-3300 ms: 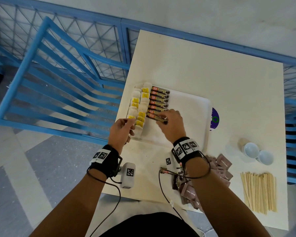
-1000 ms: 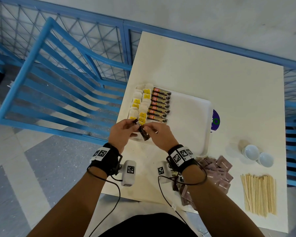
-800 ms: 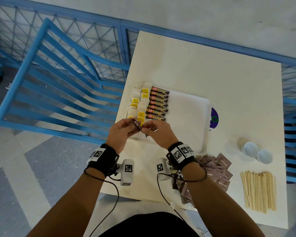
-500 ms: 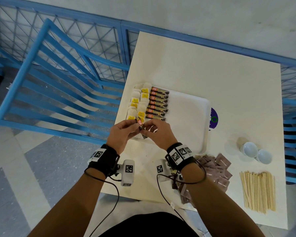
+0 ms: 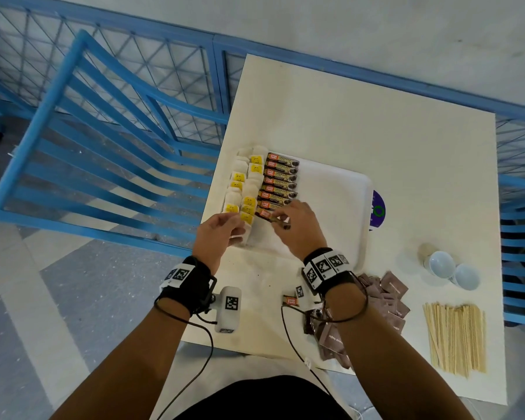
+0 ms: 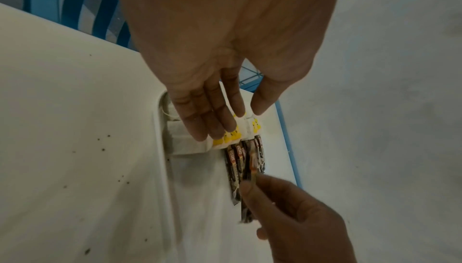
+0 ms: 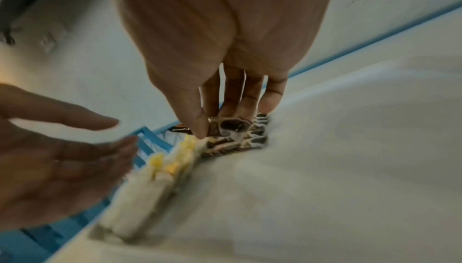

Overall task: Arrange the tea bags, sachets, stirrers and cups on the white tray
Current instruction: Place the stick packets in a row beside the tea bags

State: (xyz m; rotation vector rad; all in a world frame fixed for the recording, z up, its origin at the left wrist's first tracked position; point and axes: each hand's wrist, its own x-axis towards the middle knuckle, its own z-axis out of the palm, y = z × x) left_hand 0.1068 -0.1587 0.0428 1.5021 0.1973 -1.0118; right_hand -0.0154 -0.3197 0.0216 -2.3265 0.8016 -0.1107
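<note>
Pinching sachet in right hand

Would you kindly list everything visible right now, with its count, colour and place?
Tray: one, white, on the table's left part.
Tea bags: many, white with yellow tags, two columns along the tray's left edge.
Coffee sticks: a column of about seven, brown with orange ends, right of the tea bags.
Held stick: one, brown, at the column's near end.
Spare stick: one, on the table near the right wrist.
Sachets: a loose heap, mauve-brown, on the table near the tray.
Stirrers: a bundle, pale wood, table's near right corner.
Cups: two, white, lying beyond the stirrers.
Disc: one, purple, partly under the tray.
Table: one, cream.
Railings: blue, left.
Left hand: fingers straight over the tea bags.
Right hand: pinches the held stick.
</note>
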